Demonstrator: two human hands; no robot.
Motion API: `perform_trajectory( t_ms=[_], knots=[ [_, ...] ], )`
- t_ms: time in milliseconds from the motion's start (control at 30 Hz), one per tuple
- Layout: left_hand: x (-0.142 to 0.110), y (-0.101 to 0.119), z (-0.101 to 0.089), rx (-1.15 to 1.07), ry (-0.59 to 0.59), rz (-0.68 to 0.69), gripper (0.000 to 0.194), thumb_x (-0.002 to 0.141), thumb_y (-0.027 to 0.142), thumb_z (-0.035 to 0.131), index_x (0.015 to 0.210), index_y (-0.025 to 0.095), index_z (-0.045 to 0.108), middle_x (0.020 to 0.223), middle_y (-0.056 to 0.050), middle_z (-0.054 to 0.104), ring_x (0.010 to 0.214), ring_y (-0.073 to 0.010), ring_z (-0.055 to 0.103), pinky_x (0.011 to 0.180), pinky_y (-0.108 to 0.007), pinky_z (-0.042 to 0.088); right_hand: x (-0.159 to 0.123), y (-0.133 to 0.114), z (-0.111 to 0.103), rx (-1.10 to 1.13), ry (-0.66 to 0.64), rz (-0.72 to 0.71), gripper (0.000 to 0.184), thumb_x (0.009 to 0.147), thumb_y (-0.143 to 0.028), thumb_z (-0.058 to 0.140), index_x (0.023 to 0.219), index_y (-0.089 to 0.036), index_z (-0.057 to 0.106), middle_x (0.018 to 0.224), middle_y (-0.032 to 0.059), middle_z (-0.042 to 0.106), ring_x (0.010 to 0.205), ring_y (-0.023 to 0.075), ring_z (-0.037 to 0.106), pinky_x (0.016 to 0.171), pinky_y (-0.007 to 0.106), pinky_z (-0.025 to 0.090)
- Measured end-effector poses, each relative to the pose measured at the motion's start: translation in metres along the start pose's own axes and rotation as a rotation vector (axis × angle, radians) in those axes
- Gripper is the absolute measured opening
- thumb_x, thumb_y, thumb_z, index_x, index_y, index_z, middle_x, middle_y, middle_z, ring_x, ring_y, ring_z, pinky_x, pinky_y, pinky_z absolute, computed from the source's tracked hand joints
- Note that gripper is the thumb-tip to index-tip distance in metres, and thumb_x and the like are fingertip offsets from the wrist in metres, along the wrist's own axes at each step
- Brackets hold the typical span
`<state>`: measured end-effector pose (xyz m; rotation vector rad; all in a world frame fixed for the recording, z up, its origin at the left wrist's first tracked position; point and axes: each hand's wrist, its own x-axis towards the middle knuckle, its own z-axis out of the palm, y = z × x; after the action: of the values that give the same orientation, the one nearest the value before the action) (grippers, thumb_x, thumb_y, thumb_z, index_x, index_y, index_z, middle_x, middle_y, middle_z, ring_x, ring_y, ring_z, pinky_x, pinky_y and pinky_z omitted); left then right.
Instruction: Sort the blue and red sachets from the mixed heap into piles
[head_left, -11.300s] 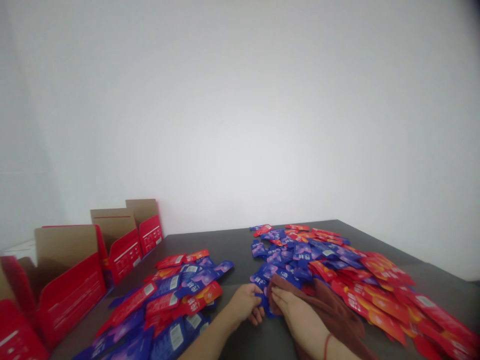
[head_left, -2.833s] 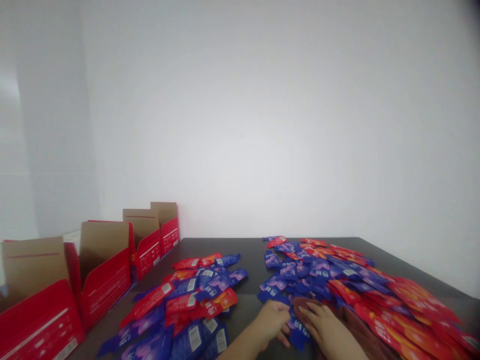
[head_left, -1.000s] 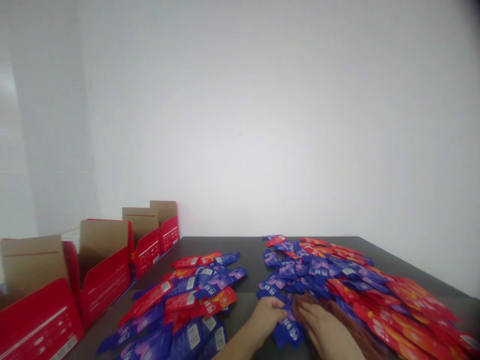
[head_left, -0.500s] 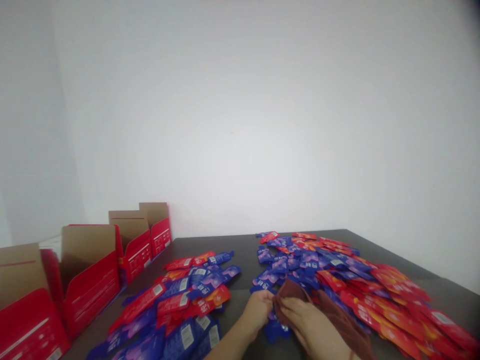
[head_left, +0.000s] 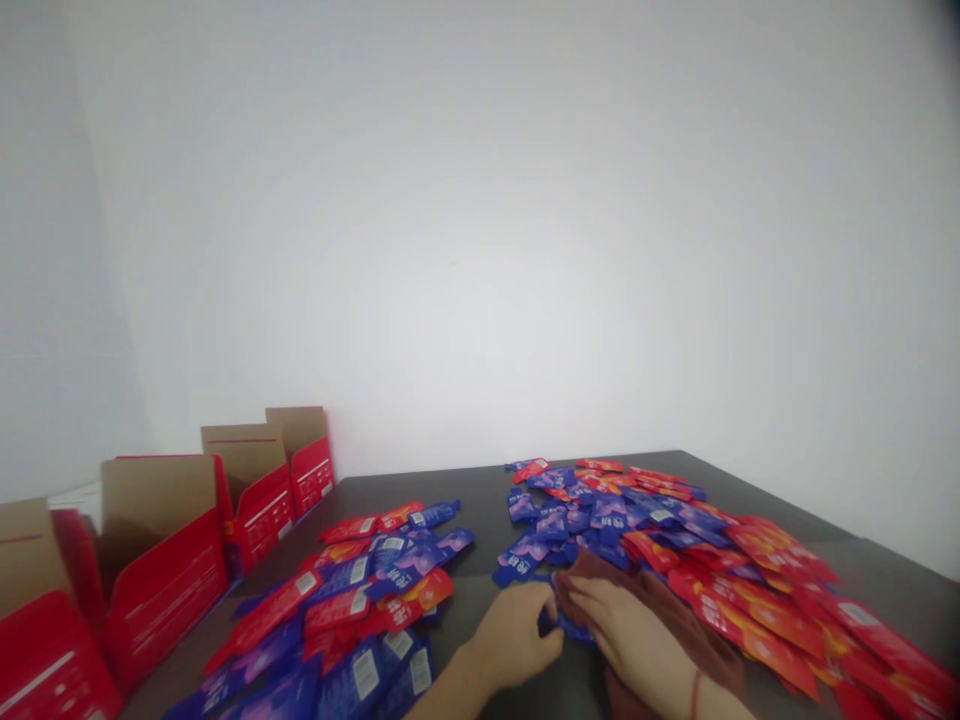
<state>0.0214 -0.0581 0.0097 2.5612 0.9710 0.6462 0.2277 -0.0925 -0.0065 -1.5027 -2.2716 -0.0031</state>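
Note:
My left hand point(head_left: 521, 635) is curled at the left edge of a blue packet point(head_left: 576, 630), thumb and forefinger closed on it. Most of that packet is hidden under a brown cloth point(head_left: 679, 625). Fingers together, my right hand point(head_left: 619, 630) grips the cloth and presses it flat over the packet. A heap of blue packets point(head_left: 607, 510) lies just beyond my hands, and red-orange packets point(head_left: 750, 600) spread to the right. Left of my left hand is a second pile of red and blue packets point(head_left: 352, 605), several with barcodes facing up.
Several red cardboard boxes point(head_left: 165, 580) with raised brown flaps stand in a row along the left side. The dark tabletop point(head_left: 465, 485) shows between the two piles. A white wall point(head_left: 480, 250) rises behind the table.
The brown cloth now covers nearly all of the blue packet that showed between my hands a second ago. The left pile has gained a few packets since the oldest frame. The view has turned slightly right.

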Motion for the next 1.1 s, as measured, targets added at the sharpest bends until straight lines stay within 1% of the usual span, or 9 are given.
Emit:
perform_trajectory(
  t_ms=[67, 233, 367, 467, 600, 733, 900, 1000, 1100],
  knots=[
    [0.0, -0.004, -0.01, -0.013, -0.056, -0.091, 0.017, 0.076, 0.03, 0.067, 0.09, 0.021, 0.063, 0.096, -0.002, 0.066, 0.09, -0.0215, 0.06, 0.079, -0.027, 0.043, -0.001, -0.007, 0.011, -0.031, -0.049, -0.022, 0.051, 0.082, -0.015, 0.044, 0.13, -0.023, 0.059, 0.132, 0.006, 0.061, 0.12, 0.0217, 0.056, 0.101, 0.034, 0.041],
    [-0.003, -0.015, -0.03, 0.193, -0.141, -0.375, 0.065, 0.05, 0.04, 0.088, 0.105, 0.016, 0.061, 0.109, -0.01, 0.064, 0.1, -0.0318, 0.059, 0.084, -0.036, 0.045, -0.001, -0.005, 0.027, -0.146, -0.005, 0.071, 0.055, 0.081, -0.007, 0.037, 0.127, -0.022, 0.062, 0.128, 0.0087, 0.063, 0.117, 0.0242, 0.057, 0.098, 0.037, 0.044],
    [0.0, -0.026, -0.02, -0.11, -0.197, -0.528, 0.039, 0.05, 0.028, 0.087, 0.08, 0.019, 0.063, 0.087, -0.005, 0.068, 0.092, -0.0324, 0.063, 0.08, -0.037, 0.048, 0.001, 0.006, 0.025, -0.25, 0.077, 0.132, 0.056, 0.08, -0.004, 0.035, 0.125, -0.022, 0.063, 0.125, 0.0095, 0.065, 0.114, 0.0264, 0.059, 0.099, 0.042, 0.045],
    [0.008, -0.034, -0.004, -0.444, -0.245, -0.641, 0.019, 0.07, 0.028, 0.072, 0.067, 0.018, 0.056, 0.06, -0.002, 0.062, 0.063, -0.0232, 0.064, 0.061, -0.031, 0.049, 0.005, 0.006, 0.016, -0.321, 0.14, 0.154, 0.058, 0.079, -0.002, 0.033, 0.128, -0.016, 0.061, 0.127, 0.0132, 0.063, 0.115, 0.0278, 0.058, 0.1, 0.045, 0.044],
    [0.018, -0.036, 0.015, -0.66, -0.21, -0.673, 0.023, 0.091, 0.035, 0.046, 0.078, 0.017, 0.054, 0.054, -0.001, 0.061, 0.041, -0.0121, 0.053, 0.044, -0.021, 0.04, 0.007, -0.017, 0.014, -0.238, 0.09, 0.022, 0.062, 0.077, -0.006, 0.037, 0.138, -0.01, 0.05, 0.145, 0.0131, 0.047, 0.13, 0.0255, 0.045, 0.107, 0.042, 0.037],
    [0.018, -0.038, 0.023, -0.812, -0.147, -0.676, 0.024, 0.09, 0.04, 0.048, 0.086, 0.017, 0.051, 0.054, -0.002, 0.062, 0.039, -0.0113, 0.053, 0.042, -0.018, 0.037, 0.005, -0.035, 0.031, -0.201, -0.102, -0.069, 0.071, 0.069, -0.004, 0.042, 0.138, -0.017, 0.05, 0.144, 0.0091, 0.049, 0.129, 0.0245, 0.046, 0.106, 0.04, 0.038],
    [0.015, -0.049, 0.023, -0.917, -0.018, -0.708, 0.022, 0.092, 0.04, 0.044, 0.09, 0.018, 0.045, 0.051, 0.001, 0.06, 0.036, -0.01, 0.051, 0.042, -0.017, 0.036, -0.002, -0.001, 0.039, -0.387, 0.023, 0.131, 0.056, 0.075, 0.0, 0.038, 0.123, -0.012, 0.064, 0.132, 0.0168, 0.059, 0.122, 0.0307, 0.053, 0.1, 0.045, 0.043],
    [0.015, -0.052, 0.023, -0.964, 0.049, -0.699, 0.023, 0.093, 0.043, 0.042, 0.094, 0.019, 0.043, 0.055, 0.002, 0.062, 0.039, -0.0094, 0.054, 0.043, -0.016, 0.035, -0.004, 0.02, 0.035, -0.389, 0.072, 0.156, 0.052, 0.075, 0.002, 0.038, 0.114, -0.009, 0.069, 0.122, 0.0205, 0.064, 0.115, 0.032, 0.058, 0.101, 0.047, 0.042],
    [0.018, -0.05, 0.028, -0.992, 0.029, -0.676, 0.026, 0.091, 0.045, 0.046, 0.093, 0.019, 0.044, 0.056, 0.001, 0.064, 0.039, -0.0105, 0.055, 0.042, -0.017, 0.036, 0.0, 0.015, 0.034, -0.294, 0.124, 0.134, 0.058, 0.074, 0.005, 0.033, 0.121, -0.008, 0.064, 0.126, 0.0186, 0.062, 0.116, 0.0282, 0.057, 0.104, 0.044, 0.04]
  ],
)
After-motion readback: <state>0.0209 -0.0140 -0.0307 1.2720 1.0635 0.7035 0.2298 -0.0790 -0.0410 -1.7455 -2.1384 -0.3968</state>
